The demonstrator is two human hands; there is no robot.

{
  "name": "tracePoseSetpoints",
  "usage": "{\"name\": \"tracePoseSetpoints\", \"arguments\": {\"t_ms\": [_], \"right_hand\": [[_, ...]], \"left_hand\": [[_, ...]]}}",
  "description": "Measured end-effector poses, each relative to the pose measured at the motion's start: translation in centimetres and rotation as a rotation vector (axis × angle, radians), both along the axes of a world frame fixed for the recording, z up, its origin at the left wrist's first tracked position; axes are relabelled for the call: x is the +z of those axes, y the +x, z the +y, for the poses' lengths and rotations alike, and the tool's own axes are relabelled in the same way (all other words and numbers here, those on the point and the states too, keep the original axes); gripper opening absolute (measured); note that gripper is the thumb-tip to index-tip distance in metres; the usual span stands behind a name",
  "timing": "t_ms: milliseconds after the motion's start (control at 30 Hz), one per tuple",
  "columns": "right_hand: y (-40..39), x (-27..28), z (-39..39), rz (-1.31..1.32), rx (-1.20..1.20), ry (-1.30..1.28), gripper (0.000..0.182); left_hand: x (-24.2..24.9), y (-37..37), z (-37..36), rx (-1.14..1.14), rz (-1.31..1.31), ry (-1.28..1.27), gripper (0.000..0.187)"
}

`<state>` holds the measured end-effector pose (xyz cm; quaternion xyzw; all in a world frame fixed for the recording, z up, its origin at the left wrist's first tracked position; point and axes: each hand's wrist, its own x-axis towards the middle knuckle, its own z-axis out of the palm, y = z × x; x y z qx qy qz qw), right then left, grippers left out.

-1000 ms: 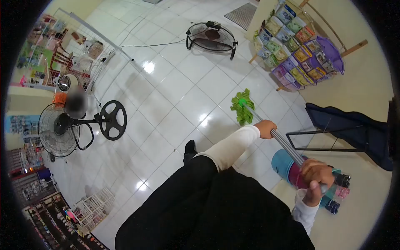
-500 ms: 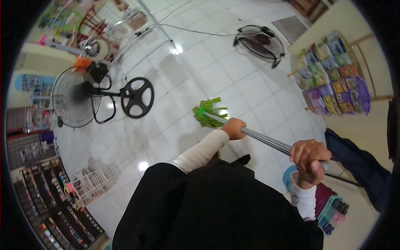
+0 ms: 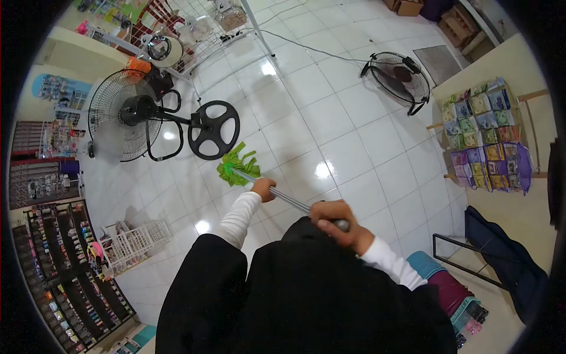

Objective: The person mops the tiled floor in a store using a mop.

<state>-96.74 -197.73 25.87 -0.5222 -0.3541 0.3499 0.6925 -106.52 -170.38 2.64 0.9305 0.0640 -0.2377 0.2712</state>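
A mop with a grey metal handle [image 3: 290, 200] slants across the view in front of my body. Its green strip head [image 3: 237, 168] rests on the white tiled floor [image 3: 306, 127], near the round base of a standing fan [image 3: 213, 130]. Lower on the handle, my left hand [image 3: 263, 189] is wrapped round the shaft. My right hand [image 3: 341, 224] closes over the top end, where the rounded grey cap shows between the fingers.
A second fan [image 3: 401, 76] stands at the upper right, its cord running over the tiles. Packets hang on a wall rack [image 3: 486, 138] at right. A white wire rack [image 3: 137, 245] and dark display shelves [image 3: 73, 277] line the left side. Tubs [image 3: 433, 268] sit at lower right.
The mop head has swept left across the floor toward the fan base. Both hands moved left with the handle, the right one coming in closer to my body.
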Motion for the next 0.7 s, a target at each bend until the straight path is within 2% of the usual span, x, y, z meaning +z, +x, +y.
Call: {"name": "tracePoseSetpoints", "arguments": {"t_ms": [33, 67, 100, 133, 167, 200, 267, 300, 333, 367, 467, 533, 633, 700], "right_hand": [[0.4, 1.1, -0.8, 0.022, -0.040, -0.043, 0.015], [1.1, 2.3, -1.4, -0.063, -0.087, -0.030, 0.015], [1.8, 3.8, -2.1, -0.147, -0.134, -0.017, 0.016], [2.6, 5.4, -3.1, -0.169, -0.182, -0.052, 0.017], [3.4, 7.1, -4.1, -0.193, -0.227, -0.086, 0.018], [3.8, 9.1, -5.0, -0.187, -0.259, -0.130, 0.018], [3.6, 12.3, -6.5, -0.187, -0.330, -0.182, 0.019], [3.4, 13.3, -6.8, -0.202, -0.371, -0.186, 0.019], [3.0, 14.0, -7.0, -0.237, -0.406, -0.196, 0.019], [2.5, 14.5, -7.2, -0.269, -0.441, -0.208, 0.018], [2.7, 14.3, -7.3, -0.419, -0.436, -0.295, 0.016], [3.2, 13.2, -7.2, -0.535, -0.380, -0.339, 0.016], [4.3, 10.5, -6.7, -0.571, -0.248, -0.307, 0.016], [5.0, 9.7, -7.2, -0.589, -0.282, -0.223, 0.020]], "left_hand": [[-0.3, 0.8, -1.2, 0.043, -0.090, -0.049, 0.020], [-0.8, 1.8, -2.9, 0.084, -0.179, -0.101, 0.021], [-2.1, 2.9, -4.6, 0.080, -0.375, -0.213, 0.022], [-1.7, 4.8, -6.3, 0.062, -0.421, -0.244, 0.018], [1.7, 6.9, -8.4, 0.039, -0.333, -0.286, 0.017], [0.4, 8.7, -9.8, -0.208, -0.239, -0.225, 0.036], [2.4, 11.9, -13.5, -0.176, -0.168, -0.328, 0.025], [3.3, 13.0, -15.4, -0.174, -0.308, -0.408, 0.019], [4.7, 14.3, -16.8, -0.207, -0.333, -0.471, 0.016], [5.1, 15.4, -18.4, -0.224, -0.423, -0.509, 0.018], [4.0, 18.7, -22.1, -0.301, -0.521, -0.668, 0.019], [2.1, 21.3, -24.3, -0.291, -0.522, -0.645, 0.016], [0.4, 23.5, -24.9, -0.264, -0.510, -0.645, 0.014], [1.0, 24.0, -24.9, -0.244, -0.522, -0.661, 0.014]]}}
